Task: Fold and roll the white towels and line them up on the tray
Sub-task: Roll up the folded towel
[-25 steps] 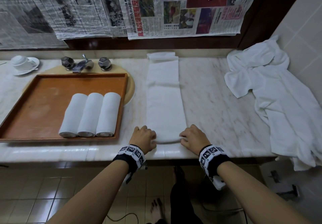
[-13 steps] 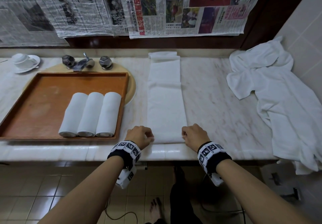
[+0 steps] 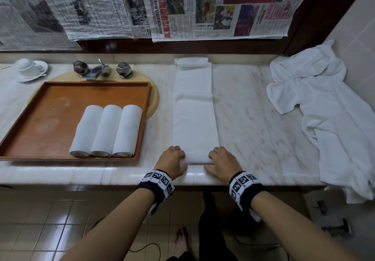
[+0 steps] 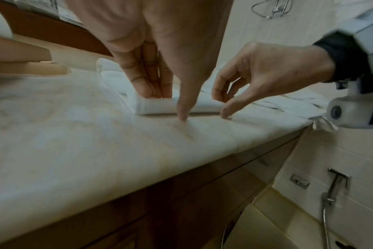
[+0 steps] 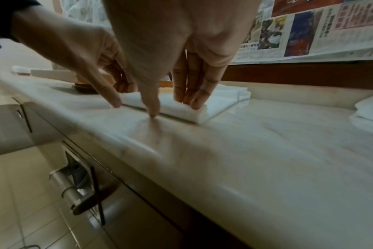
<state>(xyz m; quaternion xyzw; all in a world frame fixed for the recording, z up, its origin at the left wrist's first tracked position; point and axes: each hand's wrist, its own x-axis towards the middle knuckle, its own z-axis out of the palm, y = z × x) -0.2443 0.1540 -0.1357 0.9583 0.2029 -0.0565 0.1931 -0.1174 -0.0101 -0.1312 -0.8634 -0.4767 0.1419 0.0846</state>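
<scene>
Long folded towel (image 3: 194, 116) lies flat on the marble counter (image 3: 253, 118), running from the near edge back to the wall, just right of the tray (image 3: 50, 102); its near end is turned over into a small starter roll. Left hand (image 3: 172, 162) and right hand (image 3: 222, 163) sit at the 2 near corners of that roll. In the wrist views each hand's fingers are together, tips pressing down on top of the roll, thumb down on the counter in front of it; so pinning it, not wrapped round it. Judgement: terry cloth, light, soft, floppy, no stiffness, so it'll splay or telescope if pushed from one side only; best taken at both ends of the roll w/ even pressure, rolling away from the body and keeping it tight. Marble looks slick, so the strip may slide rather than roll. Not fragile. Counts: 3 rolled towels (image 3: 105, 131) side by side, touching, on the tray; 1 towel being rolled; 1 heap of loose white towels (image 3: 324, 114) far right, no. of pieces in it can't tell; 1 tray.
</scene>
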